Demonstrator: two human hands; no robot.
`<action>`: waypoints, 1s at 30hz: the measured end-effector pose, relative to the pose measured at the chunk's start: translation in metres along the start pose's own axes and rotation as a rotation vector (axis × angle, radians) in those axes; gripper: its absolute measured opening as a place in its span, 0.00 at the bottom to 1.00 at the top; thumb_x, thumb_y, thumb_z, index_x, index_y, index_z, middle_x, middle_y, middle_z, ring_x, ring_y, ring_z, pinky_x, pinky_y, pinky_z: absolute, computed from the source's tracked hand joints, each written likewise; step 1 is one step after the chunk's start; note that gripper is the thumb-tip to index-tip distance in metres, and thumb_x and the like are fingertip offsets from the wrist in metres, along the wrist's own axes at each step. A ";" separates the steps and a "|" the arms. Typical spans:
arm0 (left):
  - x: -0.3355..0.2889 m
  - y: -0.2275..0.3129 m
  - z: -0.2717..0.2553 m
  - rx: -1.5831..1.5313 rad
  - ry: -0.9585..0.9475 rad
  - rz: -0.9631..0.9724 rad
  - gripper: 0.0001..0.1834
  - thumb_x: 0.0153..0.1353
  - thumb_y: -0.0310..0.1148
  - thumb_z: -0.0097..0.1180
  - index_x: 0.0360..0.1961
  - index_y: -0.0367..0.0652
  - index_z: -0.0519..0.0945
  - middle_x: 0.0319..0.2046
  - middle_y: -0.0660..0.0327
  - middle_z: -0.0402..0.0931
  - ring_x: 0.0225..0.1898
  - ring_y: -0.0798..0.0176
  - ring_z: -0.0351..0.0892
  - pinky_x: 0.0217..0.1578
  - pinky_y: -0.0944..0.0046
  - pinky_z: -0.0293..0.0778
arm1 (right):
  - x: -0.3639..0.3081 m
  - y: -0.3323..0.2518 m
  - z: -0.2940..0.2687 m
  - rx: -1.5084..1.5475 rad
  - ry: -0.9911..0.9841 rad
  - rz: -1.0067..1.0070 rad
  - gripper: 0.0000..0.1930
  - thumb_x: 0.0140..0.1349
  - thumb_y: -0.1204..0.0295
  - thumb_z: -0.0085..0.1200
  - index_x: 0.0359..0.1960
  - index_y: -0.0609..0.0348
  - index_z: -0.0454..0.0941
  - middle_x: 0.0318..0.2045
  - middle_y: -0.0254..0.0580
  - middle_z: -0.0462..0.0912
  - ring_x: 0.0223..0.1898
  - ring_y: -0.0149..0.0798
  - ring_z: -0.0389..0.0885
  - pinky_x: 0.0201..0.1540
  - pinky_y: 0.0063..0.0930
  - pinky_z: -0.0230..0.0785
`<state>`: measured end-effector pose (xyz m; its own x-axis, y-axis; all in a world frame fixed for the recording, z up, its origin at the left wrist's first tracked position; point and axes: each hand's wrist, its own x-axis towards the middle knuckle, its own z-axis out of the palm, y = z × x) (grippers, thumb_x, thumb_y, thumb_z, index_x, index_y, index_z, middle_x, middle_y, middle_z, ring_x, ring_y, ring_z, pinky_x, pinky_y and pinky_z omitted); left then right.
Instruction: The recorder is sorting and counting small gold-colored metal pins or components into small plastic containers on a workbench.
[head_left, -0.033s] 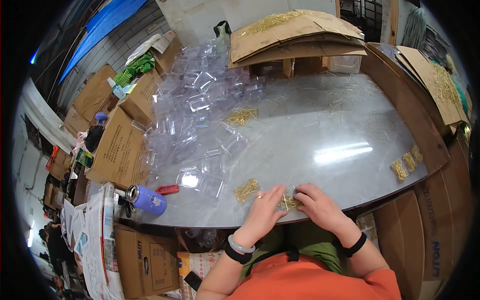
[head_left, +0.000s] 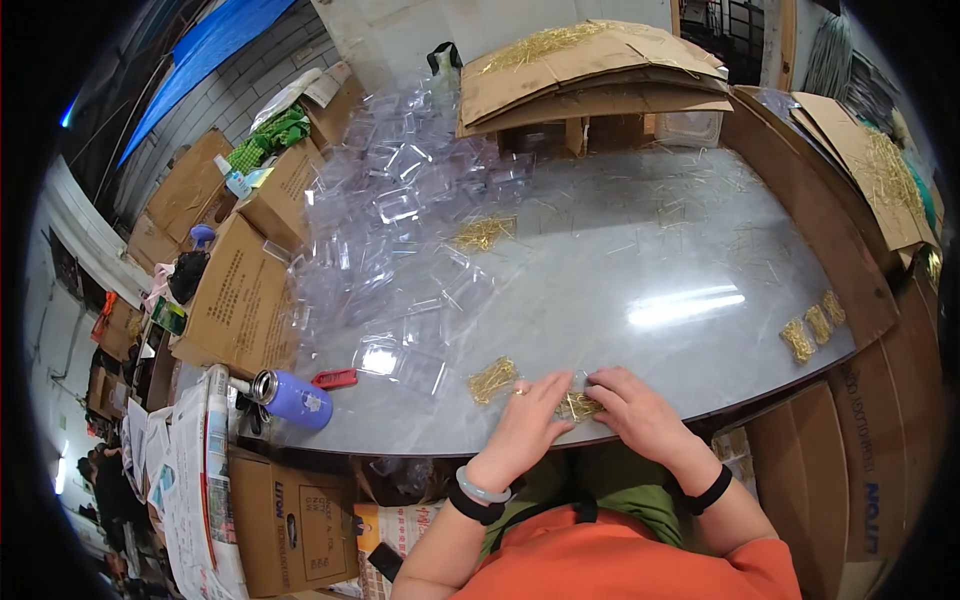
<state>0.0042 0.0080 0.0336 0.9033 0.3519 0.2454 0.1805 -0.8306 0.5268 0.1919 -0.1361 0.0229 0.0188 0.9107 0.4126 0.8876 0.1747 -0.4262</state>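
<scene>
Lower centre, gold bundle (head_left: 492,381) beside my left hand (head_left: 525,425), fingers nearly straight, gold wires (head_left: 577,407) between my hands, my right hand (head_left: 640,412), fingers bent, whether either grips I cannot tell, right side, three small bundles (head_left: 818,324).

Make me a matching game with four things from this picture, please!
Things:
1. Bottle
2. Gold bundle nearest the person
3. Clear plastic pieces
4. Row of three gold bundles

Clues:
A. Heaped on the table's left
B. Purple
C. Near the table's right edge
D. Between left hand and right hand

Pairs: 1-B, 2-D, 3-A, 4-C
</scene>
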 end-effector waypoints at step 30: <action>-0.001 0.032 0.024 -0.171 0.190 -0.278 0.19 0.58 0.28 0.69 0.50 0.36 0.79 0.45 0.49 0.75 0.45 0.49 0.80 0.46 0.53 0.78 | 0.000 -0.006 -0.001 -0.113 -0.001 0.011 0.27 0.62 0.64 0.64 0.60 0.61 0.73 0.62 0.48 0.74 0.65 0.51 0.72 0.71 0.44 0.64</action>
<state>0.0182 -0.0294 0.0305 0.7375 0.6412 0.2122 0.3267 -0.6136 0.7189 0.1870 -0.1373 0.0258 0.0282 0.9129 0.4073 0.9336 0.1215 -0.3370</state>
